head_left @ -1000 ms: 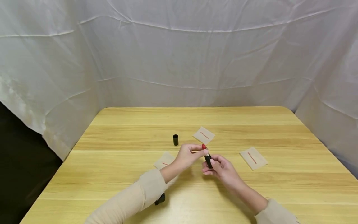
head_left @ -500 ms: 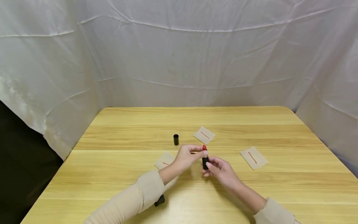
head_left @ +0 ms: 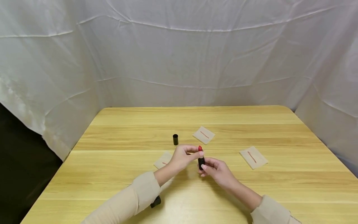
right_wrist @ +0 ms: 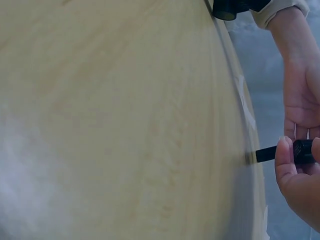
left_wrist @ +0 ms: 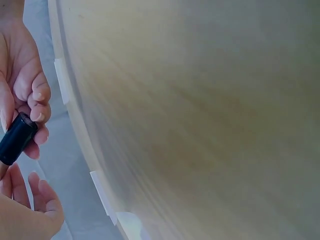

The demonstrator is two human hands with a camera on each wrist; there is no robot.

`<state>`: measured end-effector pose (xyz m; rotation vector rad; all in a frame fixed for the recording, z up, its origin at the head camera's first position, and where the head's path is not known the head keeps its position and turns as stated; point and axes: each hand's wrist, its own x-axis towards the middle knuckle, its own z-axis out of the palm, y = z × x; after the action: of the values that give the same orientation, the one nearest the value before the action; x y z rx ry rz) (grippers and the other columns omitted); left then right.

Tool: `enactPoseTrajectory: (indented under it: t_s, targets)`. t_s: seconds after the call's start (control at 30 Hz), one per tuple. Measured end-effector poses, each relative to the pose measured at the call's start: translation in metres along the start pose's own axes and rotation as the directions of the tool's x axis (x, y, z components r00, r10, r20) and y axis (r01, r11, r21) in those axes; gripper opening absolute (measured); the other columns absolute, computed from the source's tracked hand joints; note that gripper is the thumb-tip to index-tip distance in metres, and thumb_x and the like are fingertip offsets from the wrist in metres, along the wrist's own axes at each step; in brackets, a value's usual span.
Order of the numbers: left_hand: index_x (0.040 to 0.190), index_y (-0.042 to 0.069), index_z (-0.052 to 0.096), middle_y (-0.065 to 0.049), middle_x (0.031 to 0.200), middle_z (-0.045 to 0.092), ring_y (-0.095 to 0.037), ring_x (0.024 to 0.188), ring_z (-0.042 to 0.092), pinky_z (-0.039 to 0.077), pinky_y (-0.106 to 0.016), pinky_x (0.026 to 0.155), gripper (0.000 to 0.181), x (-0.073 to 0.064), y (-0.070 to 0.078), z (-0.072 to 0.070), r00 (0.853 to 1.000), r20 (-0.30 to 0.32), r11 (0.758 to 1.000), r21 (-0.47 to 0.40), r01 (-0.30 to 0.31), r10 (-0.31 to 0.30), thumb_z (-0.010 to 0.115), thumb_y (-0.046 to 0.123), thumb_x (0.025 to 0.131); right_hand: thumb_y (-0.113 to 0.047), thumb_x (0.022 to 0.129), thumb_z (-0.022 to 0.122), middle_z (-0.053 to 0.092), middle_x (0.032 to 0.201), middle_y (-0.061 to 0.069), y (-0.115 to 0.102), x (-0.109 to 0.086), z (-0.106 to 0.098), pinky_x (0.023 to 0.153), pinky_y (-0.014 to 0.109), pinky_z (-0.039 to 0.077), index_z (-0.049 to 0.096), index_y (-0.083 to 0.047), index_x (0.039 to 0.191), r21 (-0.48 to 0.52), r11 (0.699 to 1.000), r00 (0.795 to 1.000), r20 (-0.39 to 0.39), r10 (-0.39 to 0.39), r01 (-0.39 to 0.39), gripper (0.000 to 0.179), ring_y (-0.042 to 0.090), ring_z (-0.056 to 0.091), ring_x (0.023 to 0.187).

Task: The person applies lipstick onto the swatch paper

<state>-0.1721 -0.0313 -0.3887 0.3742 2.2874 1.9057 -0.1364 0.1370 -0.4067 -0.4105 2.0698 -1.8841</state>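
A lipstick (head_left: 201,164) with a black base and an extended red bullet stands nearly upright between my two hands over the table. My left hand (head_left: 180,158) pinches its upper part, just below the red tip, between thumb and fingers. Lower down, my right hand (head_left: 220,173) grips the black base. In the left wrist view the base end of the lipstick (left_wrist: 19,137) points up toward the right hand (left_wrist: 22,70). Both hands also meet around the lipstick (right_wrist: 302,151) in the right wrist view. The black cap (head_left: 175,139) stands on the table beyond my left hand.
Three beige paper squares lie on the wooden table (head_left: 112,177), each with a red stroke: the back square (head_left: 203,135), the right square (head_left: 253,157) and the left square (head_left: 162,159), partly hidden by my left arm. A pale curtain (head_left: 179,62) hangs behind.
The lipstick has swung from a tilt to nearly upright and shifted slightly left, with both hands moving left along with it. The cap and paper squares stay in place.
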Motion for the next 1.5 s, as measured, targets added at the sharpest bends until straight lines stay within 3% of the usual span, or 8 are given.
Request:
enactPoseTrajectory:
  t_s: [0.2,0.43,0.67,0.93,1.27,1.5]
  targets:
    - [0.097,-0.001,0.071,-0.016,0.1,0.07,-0.012,0.079,0.066,0.054,-0.023,0.07,0.024,-0.001,-0.002,-0.003,1.0,-0.001,1.0,-0.004,0.01,-0.01,0.069,0.018,0.083,-0.002,0.095,0.047,0.054,0.109,0.038,-0.003,0.002,0.002,0.077,0.023,0.054,0.044,0.022,0.12,-0.025,1.0,1.0,-0.001,0.003,-0.003,0.035,0.01,0.063,0.086]
    - [0.097,-0.001,0.071,-0.015,0.103,0.07,-0.013,0.083,0.066,0.053,-0.022,0.07,0.023,-0.003,-0.002,-0.008,1.0,-0.004,1.0,0.002,0.004,-0.004,0.069,0.018,0.084,0.0,0.094,0.047,0.055,0.109,0.037,-0.006,0.005,0.004,0.077,0.023,0.054,0.044,0.022,0.119,-0.064,0.998,1.0,0.008,-0.011,0.012,0.034,0.02,0.065,0.089]
    - [0.098,-0.001,0.071,-0.016,0.1,0.07,-0.016,0.083,0.067,0.054,-0.025,0.072,0.024,-0.006,-0.005,-0.011,1.0,-0.007,1.0,0.013,0.017,-0.017,0.069,0.018,0.084,0.0,0.093,0.049,0.055,0.107,0.038,-0.005,0.008,0.003,0.077,0.024,0.055,0.045,0.023,0.118,-0.068,0.997,0.999,0.051,-0.016,0.02,0.034,0.017,0.066,0.088]
    - [0.097,-0.001,0.071,-0.017,0.1,0.07,-0.016,0.081,0.067,0.054,-0.023,0.069,0.023,-0.008,-0.004,-0.014,1.0,-0.011,1.0,0.027,-0.001,0.001,0.069,0.017,0.083,-0.002,0.094,0.049,0.055,0.11,0.038,-0.004,0.011,0.005,0.078,0.026,0.055,0.044,0.023,0.12,-0.085,0.996,0.997,0.076,-0.023,0.029,0.037,0.035,0.064,0.094]
    - [0.097,0.001,0.072,-0.014,0.1,0.071,-0.014,0.076,0.067,0.053,-0.021,0.067,0.024,-0.008,-0.006,-0.016,1.0,-0.022,0.999,0.049,-0.002,0.003,0.07,0.021,0.083,-0.002,0.093,0.051,0.057,0.109,0.035,-0.004,0.014,0.008,0.077,0.025,0.055,0.049,0.02,0.116,-0.115,0.993,0.998,0.057,-0.023,0.03,0.032,0.027,0.066,0.09]
    - [0.097,0.003,0.072,-0.013,0.101,0.071,-0.032,0.082,0.067,0.05,-0.02,0.063,0.024,-0.008,-0.005,-0.016,1.0,-0.028,0.998,0.061,0.005,-0.003,0.07,0.022,0.083,-0.002,0.092,0.053,0.06,0.103,0.032,-0.007,0.014,0.01,0.075,0.026,0.055,0.052,0.017,0.111,-0.14,0.99,1.0,0.012,-0.024,0.025,0.027,0.023,0.065,0.085]
